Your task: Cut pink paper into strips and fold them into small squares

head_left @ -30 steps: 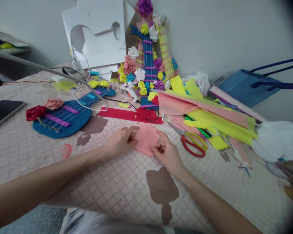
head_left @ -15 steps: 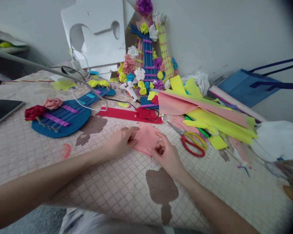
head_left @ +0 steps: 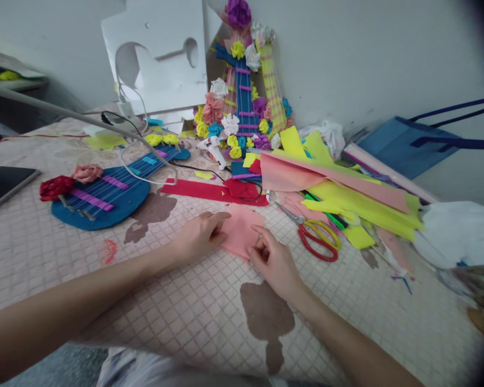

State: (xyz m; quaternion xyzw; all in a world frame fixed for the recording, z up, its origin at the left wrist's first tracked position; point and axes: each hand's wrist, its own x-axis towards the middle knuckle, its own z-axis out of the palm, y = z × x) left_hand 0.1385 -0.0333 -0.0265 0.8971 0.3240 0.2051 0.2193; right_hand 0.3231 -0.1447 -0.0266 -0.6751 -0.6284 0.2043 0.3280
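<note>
A small stack of pink crepe paper (head_left: pixel 242 228) lies on the table between my hands, its front edges slightly uneven. My left hand (head_left: pixel 199 236) grips its left edge between thumb and index finger, the other fingers curled under. On the right side my right hand (head_left: pixel 276 263) pinches the paper's edge with thumb and forefinger. Scissors (head_left: pixel 318 242) with one red and one yellow handle lie to the right of my right hand, blades pointing at the paper. Just beyond the paper is a red strip (head_left: pixel 201 192) with red scraps on it.
A blue paper guitar (head_left: pixel 116 193) with paper roses lies at the left, near a phone (head_left: pixel 8 185). A glue gun (head_left: pixel 213 150) stands behind, before flower-covered guitars (head_left: pixel 246 97). Yellow and pink sheets (head_left: pixel 358 199) pile up at the right. A white cable (head_left: pixel 76 115) crosses the left side.
My right thumb and forefinger have drawn closer together at the paper's right edge and shifted slightly left. My left hand stays almost where it was.
</note>
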